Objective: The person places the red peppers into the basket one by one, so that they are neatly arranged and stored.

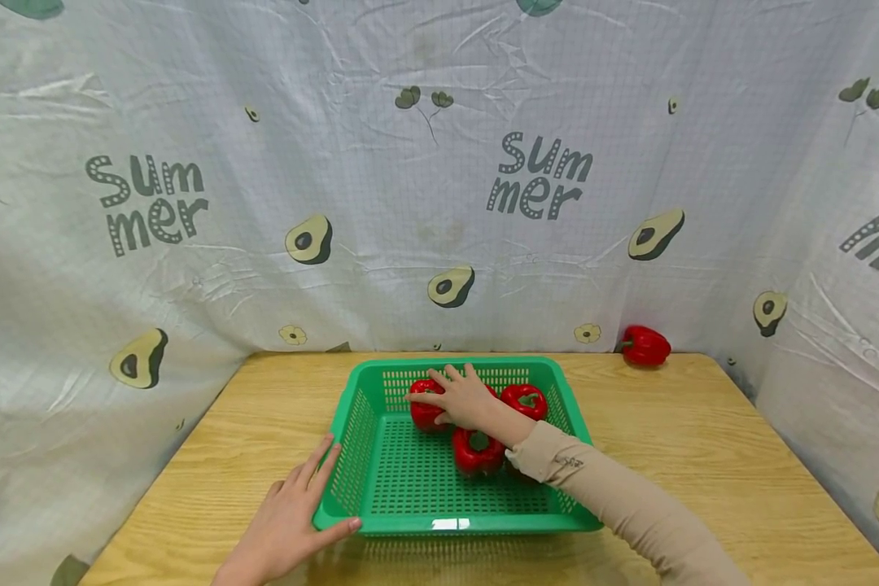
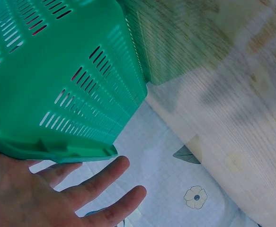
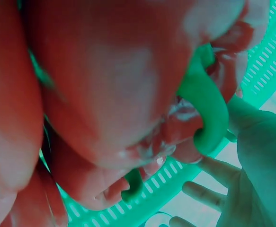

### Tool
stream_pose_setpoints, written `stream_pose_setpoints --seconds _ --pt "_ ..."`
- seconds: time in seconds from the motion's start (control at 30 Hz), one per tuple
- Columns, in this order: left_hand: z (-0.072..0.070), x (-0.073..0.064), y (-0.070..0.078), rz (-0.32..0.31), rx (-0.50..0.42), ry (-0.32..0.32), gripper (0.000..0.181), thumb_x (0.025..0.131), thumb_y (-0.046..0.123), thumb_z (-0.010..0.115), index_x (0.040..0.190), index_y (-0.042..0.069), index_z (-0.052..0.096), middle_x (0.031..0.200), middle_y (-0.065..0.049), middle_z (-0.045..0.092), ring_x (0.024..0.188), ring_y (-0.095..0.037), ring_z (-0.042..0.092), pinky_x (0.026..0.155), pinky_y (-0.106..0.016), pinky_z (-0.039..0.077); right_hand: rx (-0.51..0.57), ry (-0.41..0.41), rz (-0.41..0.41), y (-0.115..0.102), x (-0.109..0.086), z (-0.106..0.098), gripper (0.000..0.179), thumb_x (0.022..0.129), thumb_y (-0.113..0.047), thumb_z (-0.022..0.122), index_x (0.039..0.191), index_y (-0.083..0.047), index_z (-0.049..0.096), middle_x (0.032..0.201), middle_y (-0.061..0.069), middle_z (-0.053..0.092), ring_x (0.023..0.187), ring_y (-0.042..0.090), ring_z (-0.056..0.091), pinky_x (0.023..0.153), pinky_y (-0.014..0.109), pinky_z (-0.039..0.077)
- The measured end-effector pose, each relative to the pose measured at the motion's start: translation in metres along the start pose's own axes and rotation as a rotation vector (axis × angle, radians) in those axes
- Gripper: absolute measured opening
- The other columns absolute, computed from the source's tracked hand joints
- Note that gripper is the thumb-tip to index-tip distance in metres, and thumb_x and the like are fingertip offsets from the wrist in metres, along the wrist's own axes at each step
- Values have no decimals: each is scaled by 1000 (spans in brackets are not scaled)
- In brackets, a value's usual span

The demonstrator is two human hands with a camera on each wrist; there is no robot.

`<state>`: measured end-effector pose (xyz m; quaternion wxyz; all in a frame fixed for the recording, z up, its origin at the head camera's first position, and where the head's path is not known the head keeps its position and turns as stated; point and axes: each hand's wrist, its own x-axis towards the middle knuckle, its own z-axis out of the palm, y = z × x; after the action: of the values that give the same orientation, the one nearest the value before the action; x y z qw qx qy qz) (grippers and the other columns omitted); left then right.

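Note:
A green plastic basket (image 1: 388,527) with slotted walls stands on the table, several red bell peppers in its back and right part. My right hand (image 1: 465,403) reaches in over them with fingers spread, at the upper side of the leftmost bell pepper (image 1: 422,417). In the right wrist view, large peppers with green stems (image 3: 213,109) partly cover its outstretched fingers; whether they touch a pepper is unclear. Another bell pepper (image 1: 478,457) sits below my wrist, and one (image 1: 525,399) behind it. My left hand (image 1: 286,513), fingers spread, is against the basket's front left corner.
One more red bell pepper (image 1: 645,347) lies alone at the table's far right edge, by the curtain. A pale curtain (image 1: 381,187) printed with avocados hangs behind and beside the wooden table (image 1: 674,431).

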<state>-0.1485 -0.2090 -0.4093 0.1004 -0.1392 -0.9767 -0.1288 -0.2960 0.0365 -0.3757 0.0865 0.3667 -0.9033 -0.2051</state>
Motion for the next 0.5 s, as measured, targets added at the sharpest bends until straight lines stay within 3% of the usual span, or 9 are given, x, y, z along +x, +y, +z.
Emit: stream_pose_setpoints --seconds 0.23,0.5 --pt "-1 1 -1 1 3 0 91 72 64 56 140 10 31 147 -7 25 115 -38 47 78 -58 41 61 2 -7 5 -4 -4 60 84 -49 50 138 -41 26 143 5 34 124 28 36 95 48 35" --pt "0 1 -1 5 0 15 90 71 64 57 139 10 32 147 -6 26 115 -37 47 76 -57 42 187 21 -22 19 -27 -10 54 87 -45 49 137 -37 32 143 8 33 124 32 36 95 53 33"
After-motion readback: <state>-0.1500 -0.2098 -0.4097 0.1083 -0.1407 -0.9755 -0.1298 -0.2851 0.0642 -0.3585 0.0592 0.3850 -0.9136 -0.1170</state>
